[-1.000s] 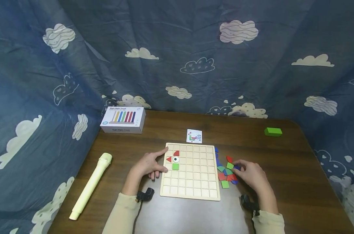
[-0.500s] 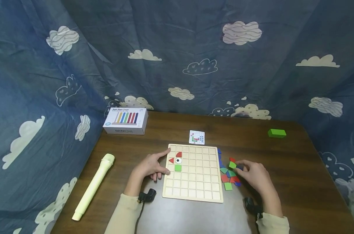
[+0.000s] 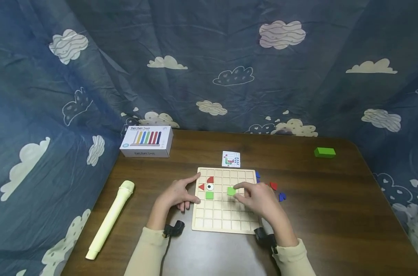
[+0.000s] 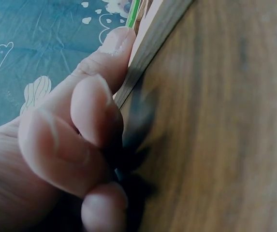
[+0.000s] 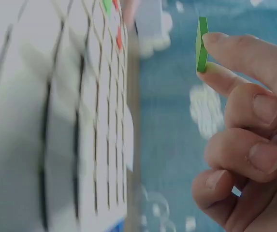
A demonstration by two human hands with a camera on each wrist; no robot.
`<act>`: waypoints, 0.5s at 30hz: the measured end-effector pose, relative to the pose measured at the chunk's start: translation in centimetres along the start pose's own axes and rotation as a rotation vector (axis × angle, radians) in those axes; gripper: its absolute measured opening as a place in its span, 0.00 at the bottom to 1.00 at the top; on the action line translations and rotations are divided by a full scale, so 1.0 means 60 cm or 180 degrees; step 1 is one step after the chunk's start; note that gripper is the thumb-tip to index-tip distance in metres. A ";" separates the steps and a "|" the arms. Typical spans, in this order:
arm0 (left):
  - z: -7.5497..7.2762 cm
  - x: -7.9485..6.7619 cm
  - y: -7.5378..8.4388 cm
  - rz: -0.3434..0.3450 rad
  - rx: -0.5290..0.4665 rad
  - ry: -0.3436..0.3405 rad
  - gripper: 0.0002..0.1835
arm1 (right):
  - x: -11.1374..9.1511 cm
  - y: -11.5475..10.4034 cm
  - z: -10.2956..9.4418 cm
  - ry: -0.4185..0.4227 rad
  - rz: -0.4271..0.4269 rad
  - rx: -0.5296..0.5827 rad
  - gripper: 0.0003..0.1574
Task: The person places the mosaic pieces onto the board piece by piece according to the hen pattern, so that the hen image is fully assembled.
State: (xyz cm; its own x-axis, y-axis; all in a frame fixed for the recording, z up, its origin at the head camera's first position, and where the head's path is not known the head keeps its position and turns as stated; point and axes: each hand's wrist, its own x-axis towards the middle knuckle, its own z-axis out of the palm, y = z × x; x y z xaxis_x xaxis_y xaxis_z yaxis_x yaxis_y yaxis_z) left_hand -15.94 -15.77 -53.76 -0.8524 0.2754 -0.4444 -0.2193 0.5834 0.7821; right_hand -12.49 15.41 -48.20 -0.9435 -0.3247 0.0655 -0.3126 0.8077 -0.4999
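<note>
The right hand (image 3: 260, 197) is pinching a green square tile (image 3: 231, 191) above the grid board (image 3: 226, 215); the left hand (image 3: 175, 194), thumb and forefinger spread wide, is touching the board's left edge.

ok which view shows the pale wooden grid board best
The head view: nearly the whole pale wooden grid board shows, partly hidden by the right hand. Right wrist view: a blurred, cropped close-up; left wrist view: just an edge.
</note>
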 end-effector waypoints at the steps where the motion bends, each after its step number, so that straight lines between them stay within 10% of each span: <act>1: -0.001 0.003 0.002 0.0018 0.0009 0.0004 0.56 | 0.005 -0.012 0.007 -0.0011 -0.0067 -0.0016 0.15; 15: 0.003 0.001 0.002 0.0114 -0.0035 -0.0002 0.55 | 0.009 -0.061 0.111 -0.0071 -0.0263 -0.0328 0.12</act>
State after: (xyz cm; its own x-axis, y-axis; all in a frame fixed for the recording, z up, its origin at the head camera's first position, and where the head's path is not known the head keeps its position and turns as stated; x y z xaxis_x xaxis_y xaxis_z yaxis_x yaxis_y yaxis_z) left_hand -15.92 -15.53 -53.77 -0.8595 0.2964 -0.4164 -0.1939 0.5647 0.8022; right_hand -11.13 8.97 -52.09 -0.9118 -0.4021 0.0830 -0.3998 0.8237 -0.4022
